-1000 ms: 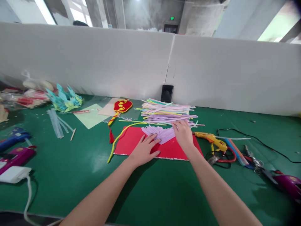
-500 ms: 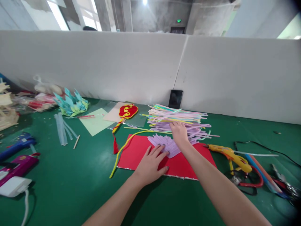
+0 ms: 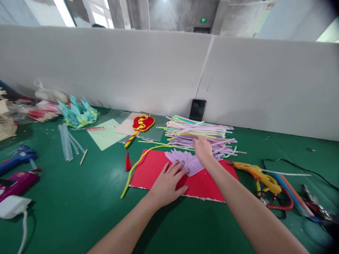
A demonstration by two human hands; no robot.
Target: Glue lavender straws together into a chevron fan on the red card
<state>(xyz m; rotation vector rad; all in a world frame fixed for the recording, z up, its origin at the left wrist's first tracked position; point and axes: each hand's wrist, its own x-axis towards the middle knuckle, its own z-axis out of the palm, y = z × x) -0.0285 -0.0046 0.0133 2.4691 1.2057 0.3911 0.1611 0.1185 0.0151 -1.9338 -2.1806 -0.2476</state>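
A red sheet lies on the green table, and a fan of purple straw pieces is laid on it. My left hand rests flat on the red sheet with its fingers spread, the fingertips touching the fan's lower edge. Beyond the fan, my right hand reaches into a pile of pastel straws; its fingers curl down among the purple ones, and what they grip is hidden. A long yellow straw curves along the sheet's left edge.
A yellow glue gun, cords and tools lie at the right. A red and yellow ornament with a tassel, glue sticks, a teal paper craft and more glue guns sit to the left. A white partition backs the table.
My right hand moved from the fan's top edge back into the straw pile. My left hand stayed pressed on the red sheet. The view shifted slightly.
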